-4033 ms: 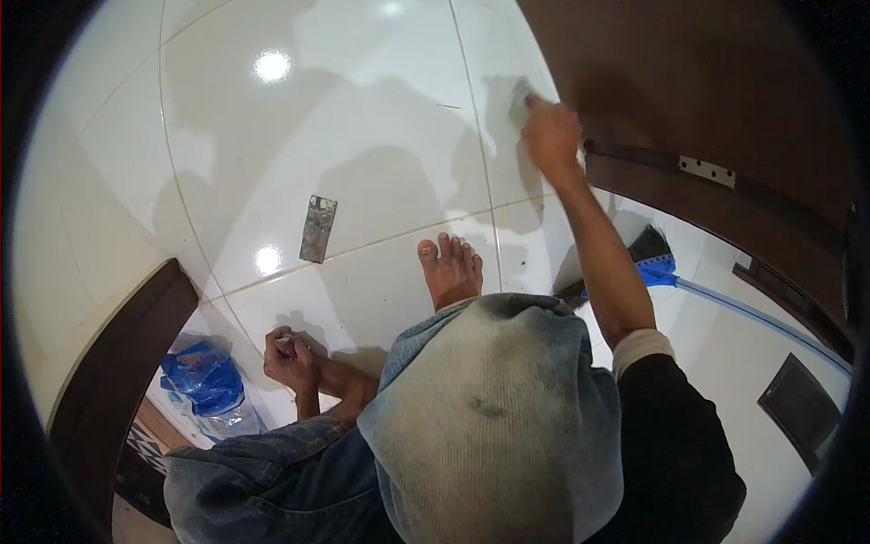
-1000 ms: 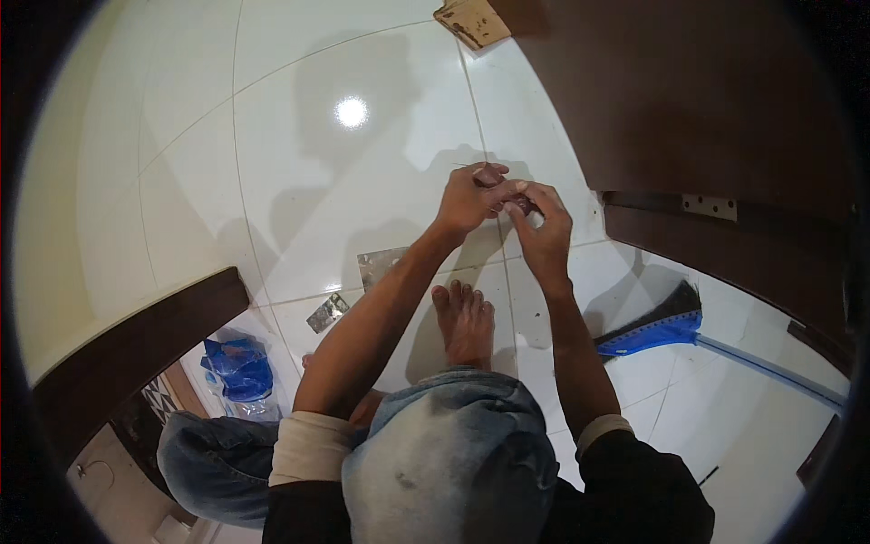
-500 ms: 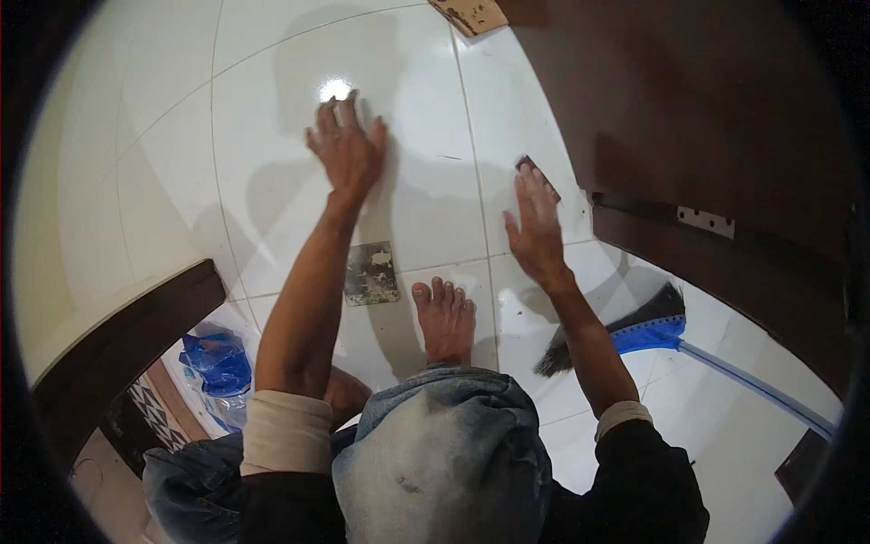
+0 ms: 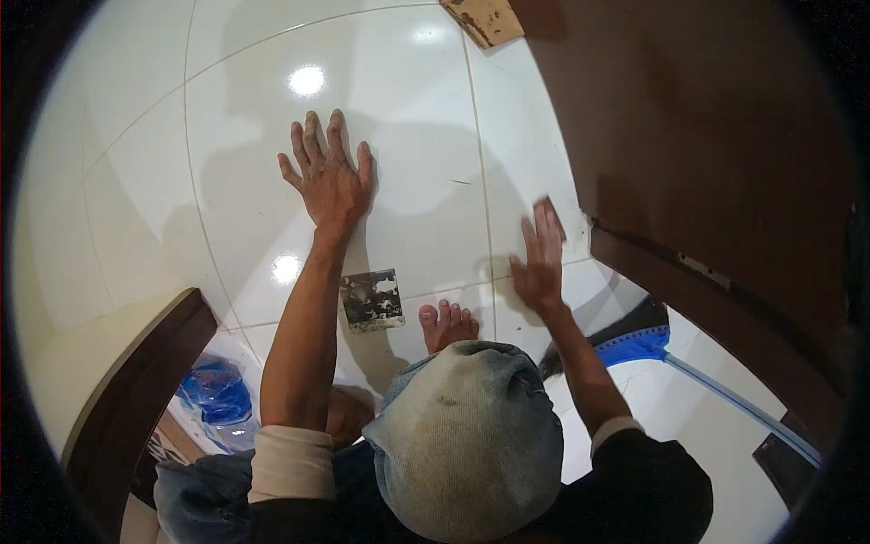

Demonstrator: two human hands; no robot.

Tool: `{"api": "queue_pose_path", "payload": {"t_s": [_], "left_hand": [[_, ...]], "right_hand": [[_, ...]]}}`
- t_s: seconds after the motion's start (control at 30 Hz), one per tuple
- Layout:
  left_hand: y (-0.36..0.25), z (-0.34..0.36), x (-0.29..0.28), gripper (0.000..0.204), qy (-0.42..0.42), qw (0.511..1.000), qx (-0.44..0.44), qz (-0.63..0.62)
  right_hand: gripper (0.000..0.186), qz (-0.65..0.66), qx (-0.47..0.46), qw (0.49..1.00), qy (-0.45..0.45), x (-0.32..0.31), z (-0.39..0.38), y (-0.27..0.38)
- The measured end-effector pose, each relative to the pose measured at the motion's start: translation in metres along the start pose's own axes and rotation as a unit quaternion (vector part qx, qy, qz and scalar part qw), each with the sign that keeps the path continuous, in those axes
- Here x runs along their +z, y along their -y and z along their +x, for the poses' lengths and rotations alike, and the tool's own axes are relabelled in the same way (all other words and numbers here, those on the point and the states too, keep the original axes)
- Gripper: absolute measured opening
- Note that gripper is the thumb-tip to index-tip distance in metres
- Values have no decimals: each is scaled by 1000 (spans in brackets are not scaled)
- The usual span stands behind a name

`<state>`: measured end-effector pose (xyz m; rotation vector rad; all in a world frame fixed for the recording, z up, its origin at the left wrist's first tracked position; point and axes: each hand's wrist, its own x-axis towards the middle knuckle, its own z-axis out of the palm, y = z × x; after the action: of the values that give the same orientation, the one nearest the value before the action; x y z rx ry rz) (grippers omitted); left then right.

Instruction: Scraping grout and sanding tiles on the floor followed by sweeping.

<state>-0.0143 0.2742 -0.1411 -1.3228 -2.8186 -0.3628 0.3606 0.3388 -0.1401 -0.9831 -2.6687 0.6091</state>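
Observation:
My left hand [image 4: 333, 186] lies palm down on the white tiled floor, fingers spread wide, holding nothing. To its right, my right hand [image 4: 541, 267] is stretched out over the floor near the dark door, slightly blurred. Its fingertips rest over a small flat dark brown piece [image 4: 556, 223], partly hidden beneath them; what it is made of I cannot tell. Between my forearms, just left of my bare foot [image 4: 446, 324], lies a square black plate [image 4: 372, 300] with worn pale patches.
A dark brown door [image 4: 698, 127] stands at the right, with brown cardboard [image 4: 488, 20] beside its far end. A blue broom [image 4: 639, 344] lies behind my right forearm. At the left are a brown-edged panel [image 4: 136, 363] and a blue plastic bag [image 4: 219, 393].
My left hand has settled flat with its fingers spread wider. My right hand and the brown piece have slid nearer to me. The whole view has shifted slightly.

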Motion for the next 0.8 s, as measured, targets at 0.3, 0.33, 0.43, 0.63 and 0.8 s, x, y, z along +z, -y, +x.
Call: {"api": "queue_pose_path", "payload": {"t_s": [0.3,0.33,0.43,0.63,0.8], "left_hand": [[-6,2,1,60,-30,999,24,-25],[-1,1,3,60,-23,1000,10,-18],[-7,5,-2,59,-2,1000,-11,0],[-9,5,0,58,-13,1000,0,-16],[2,3,0,57,-25,1000,8,-6]], "right_hand": [[68,13,-2,997,-79,7,174,-9],[68,-11,5,1000,-26,5,138,3],[70,50,16,998,-25,-9,24,23],[71,-26,-14,998,-53,-6,112,-16],[74,-10,-25,999,-22,20,157,16]]}}
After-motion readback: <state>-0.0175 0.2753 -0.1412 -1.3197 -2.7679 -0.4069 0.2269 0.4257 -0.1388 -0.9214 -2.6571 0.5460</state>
